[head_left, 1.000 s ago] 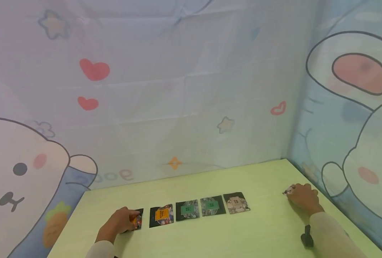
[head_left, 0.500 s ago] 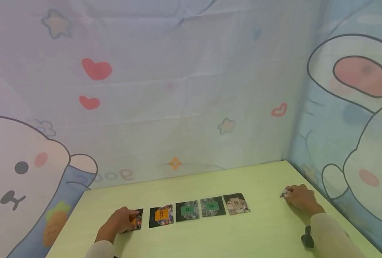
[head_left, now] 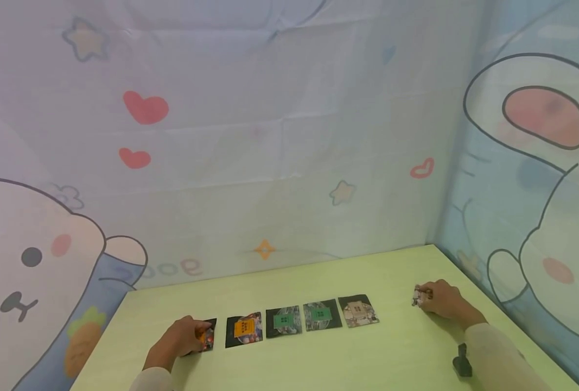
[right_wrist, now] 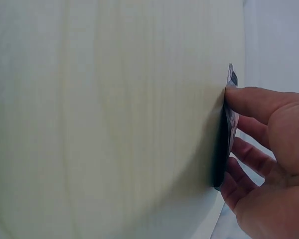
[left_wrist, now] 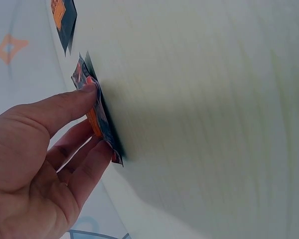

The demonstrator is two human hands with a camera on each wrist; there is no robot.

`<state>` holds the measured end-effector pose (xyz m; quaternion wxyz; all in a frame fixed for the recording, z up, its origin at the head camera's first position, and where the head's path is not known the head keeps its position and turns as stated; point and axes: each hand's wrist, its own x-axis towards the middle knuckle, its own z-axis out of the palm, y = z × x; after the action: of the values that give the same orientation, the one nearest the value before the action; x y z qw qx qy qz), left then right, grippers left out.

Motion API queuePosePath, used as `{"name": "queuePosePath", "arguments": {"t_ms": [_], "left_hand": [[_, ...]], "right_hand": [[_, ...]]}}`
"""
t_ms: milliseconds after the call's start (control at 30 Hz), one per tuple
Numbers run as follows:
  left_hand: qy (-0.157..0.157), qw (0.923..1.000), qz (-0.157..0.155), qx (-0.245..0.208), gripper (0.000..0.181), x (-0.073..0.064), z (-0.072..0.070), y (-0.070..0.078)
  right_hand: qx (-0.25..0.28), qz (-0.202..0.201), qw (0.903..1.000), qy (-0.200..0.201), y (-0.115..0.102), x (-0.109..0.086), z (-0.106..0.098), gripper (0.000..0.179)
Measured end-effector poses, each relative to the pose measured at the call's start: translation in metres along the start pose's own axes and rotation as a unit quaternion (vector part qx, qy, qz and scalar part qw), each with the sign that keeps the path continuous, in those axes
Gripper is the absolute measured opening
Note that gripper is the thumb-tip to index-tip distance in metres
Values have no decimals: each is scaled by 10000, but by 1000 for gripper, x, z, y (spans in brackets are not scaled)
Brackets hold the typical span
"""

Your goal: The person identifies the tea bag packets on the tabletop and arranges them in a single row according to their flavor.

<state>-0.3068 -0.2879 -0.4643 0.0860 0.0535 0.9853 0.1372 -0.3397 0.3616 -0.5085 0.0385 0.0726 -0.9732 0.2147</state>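
Note:
At the left end of a row, my left hand (head_left: pixel 184 335) grips a square black-and-orange packet (head_left: pixel 209 338) by its edges. The left wrist view has the thumb on one side of this packet (left_wrist: pixel 105 123) and the fingertips on the other, close against the table. Off to the right, my right hand (head_left: pixel 445 298) holds a packet with a pale, pinkish print (head_left: pixel 419 296). In the right wrist view this packet (right_wrist: pixel 231 117) appears nearly edge-on between thumb and fingers, its dark underside turned to the table. The hand covers part of its face.
Between the hands lie an orange-labelled packet (head_left: pixel 244 329), two green-labelled packets (head_left: pixel 284 321) and a beige-labelled packet (head_left: pixel 358 310) in a slanting row. A small black object (head_left: pixel 462 363) is beside the right sleeve. Printed cloth (head_left: pixel 289 136) hangs behind the pale table (head_left: pixel 318 369).
My right hand has slid left with its packet, whose printed face shows more now. The left hand and the packets in the row stay put.

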Motion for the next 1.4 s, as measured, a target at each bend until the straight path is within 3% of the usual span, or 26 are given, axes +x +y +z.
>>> {"name": "queuePosePath", "arguments": {"t_ms": [333, 767, 1400], "left_hand": [[-36, 9999, -106, -98, 53, 3, 0, 0], [-14, 10000, -2, -84, 53, 2, 0, -2], [-46, 10000, -30, 20, 52, 1, 0, 0]], "right_hand": [[416, -69, 9984, -379, -19, 2, 5, 51], [791, -779, 9891, -969, -43, 6, 10, 49], [840, -745, 9865, -1192, -69, 18, 22, 51]]}}
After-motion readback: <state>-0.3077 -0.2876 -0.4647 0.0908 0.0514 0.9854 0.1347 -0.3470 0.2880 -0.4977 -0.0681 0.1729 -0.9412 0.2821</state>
